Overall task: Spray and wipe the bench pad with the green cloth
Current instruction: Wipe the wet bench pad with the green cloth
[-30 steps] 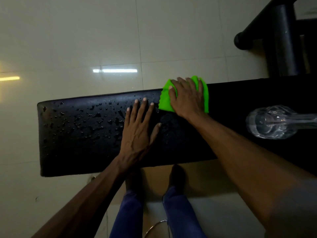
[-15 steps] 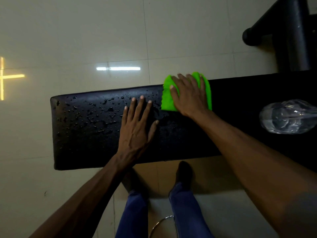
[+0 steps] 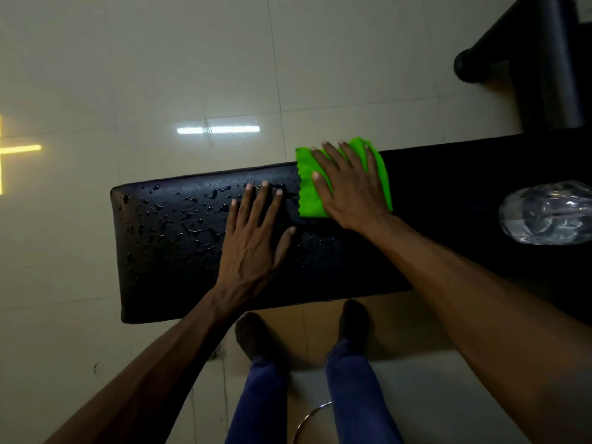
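Observation:
A black bench pad (image 3: 166,251) runs across the view, its left half beaded with water drops. My right hand (image 3: 349,187) lies flat on the folded green cloth (image 3: 309,193), pressing it onto the pad at its far edge. My left hand (image 3: 253,238) rests palm down on the wet pad just left of the cloth, fingers spread and holding nothing. A clear plastic bottle (image 3: 547,216) lies on the pad at the right edge of the view.
Pale floor tiles (image 3: 160,75) surround the bench. A black metal frame (image 3: 541,59) stands at the top right. My legs in blue trousers (image 3: 256,402) stand close to the pad's near edge, with a metal ring (image 3: 309,418) between them.
The view has shifted so the bench sits further right in frame. Both hands keep nearly the same places on the pad; the cloth has barely moved.

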Demonstrator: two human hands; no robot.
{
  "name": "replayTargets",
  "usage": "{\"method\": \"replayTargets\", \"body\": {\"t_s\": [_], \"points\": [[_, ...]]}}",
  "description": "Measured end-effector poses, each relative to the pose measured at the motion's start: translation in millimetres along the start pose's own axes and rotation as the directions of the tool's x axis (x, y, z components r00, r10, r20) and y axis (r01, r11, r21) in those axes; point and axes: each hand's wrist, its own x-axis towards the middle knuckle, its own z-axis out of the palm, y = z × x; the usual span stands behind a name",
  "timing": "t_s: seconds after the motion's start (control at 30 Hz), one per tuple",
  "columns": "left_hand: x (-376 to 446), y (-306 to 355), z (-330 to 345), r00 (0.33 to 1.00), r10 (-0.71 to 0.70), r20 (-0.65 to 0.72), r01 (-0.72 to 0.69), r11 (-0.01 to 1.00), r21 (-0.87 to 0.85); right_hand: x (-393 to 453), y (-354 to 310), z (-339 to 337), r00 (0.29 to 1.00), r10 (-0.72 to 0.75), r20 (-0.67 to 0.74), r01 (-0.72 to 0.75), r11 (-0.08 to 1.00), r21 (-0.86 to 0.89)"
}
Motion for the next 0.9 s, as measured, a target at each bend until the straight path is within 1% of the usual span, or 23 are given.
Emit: {"method": "replayTargets", "body": {"t_s": [0.07, 0.1, 0.13, 0.17, 0.23, 0.27, 0.3, 0.33, 0.4, 0.5, 0.53, 0.57, 0.6, 0.7, 0.73, 0.77, 0.8, 0.83, 0.9], "points": [[-1, -3, -4, 1.0, -0.024, -0.013, 0.024, 0.999, -0.024, -19, 16, -6, 0.991, -0.13, 0.034, 0.132, 0.99, -0.053], [-2, -6, -6, 0.999, -0.035, -0.014, 0.035, 0.999, -0.027, -22, 26, -10, 0.983, -0.173, 0.055, 0.176, 0.982, -0.069], [-3, -10, -7, 0.999, -0.045, -0.01, 0.044, 0.999, -0.025, -21, 34, -12, 0.98, -0.185, 0.067, 0.19, 0.979, -0.078], [-3, -15, -7, 0.999, -0.051, -0.006, 0.051, 0.999, -0.019, -15, 36, -12, 0.986, -0.156, 0.066, 0.161, 0.985, -0.07], [-5, -23, -5, 0.999, -0.043, 0.001, 0.043, 0.999, 0.003, 8, 23, -6, 0.999, 0.011, 0.036, -0.011, 1.0, -0.002], [-6, -27, -4, 1.0, -0.031, 0.0, 0.031, 0.999, 0.019, 20, 8, -2, 0.995, 0.096, 0.025, -0.096, 0.995, 0.026], [-6, -28, -2, 1.0, -0.019, -0.003, 0.019, 0.999, 0.035, 28, -8, 2, 0.99, 0.139, 0.012, -0.139, 0.99, 0.033], [-6, -29, -2, 1.0, -0.014, -0.006, 0.014, 0.999, 0.041, 31, -23, 5, 0.991, 0.137, 0.001, -0.137, 0.99, 0.033], [-7, -30, -3, 1.0, -0.019, 0.004, 0.019, 0.999, 0.028, 19, -37, 9, 0.999, 0.033, -0.002, -0.033, 0.999, 0.027], [-11, -34, -8, 0.999, -0.053, 0.01, 0.053, 0.999, 0.009, -8, -17, 0, 0.985, -0.163, 0.053, 0.166, 0.985, -0.052], [-12, -38, -11, 0.997, -0.07, 0.009, 0.07, 0.998, 0.002, -11, -7, -4, 0.978, -0.196, 0.077, 0.201, 0.977, -0.069], [-14, -43, -13, 0.996, -0.085, 0.007, 0.085, 0.996, -0.006, -10, 2, -6, 0.976, -0.197, 0.091, 0.204, 0.976, -0.073], [-16, -48, -14, 0.995, -0.095, 0.008, 0.095, 0.995, -0.011, -5, 4, -7, 0.983, -0.16, 0.093, 0.167, 0.984, -0.066], [-19, -63, -14, 0.996, -0.088, 0.013, 0.088, 0.996, 0.0, 25, -22, 3, 0.996, 0.087, 0.029, -0.087, 0.996, 0.013], [-20, -66, -13, 0.997, -0.079, 0.008, 0.079, 0.997, 0.008, 34, -38, 7, 0.99, 0.142, 0.009, -0.142, 0.989, 0.037], [-21, -68, -13, 0.997, -0.072, 0.003, 0.072, 0.997, 0.016, 39, -54, 10, 0.987, 0.158, -0.001, -0.157, 0.986, 0.059], [-22, -69, -13, 0.998, -0.067, 0.0, 0.067, 0.998, 0.021, 38, -66, 13, 0.991, 0.137, -0.004, -0.136, 0.988, 0.073], [-24, -70, -13, 0.998, -0.067, 0.001, 0.067, 0.998, 0.02, 31, -73, 17, 0.996, 0.086, -0.007, -0.085, 0.994, 0.068], [-27, -73, -16, 0.996, -0.094, 0.002, 0.094, 0.996, -0.002, 7, -73, 21, 0.998, -0.058, -0.014, 0.058, 0.998, 0.005]]}}
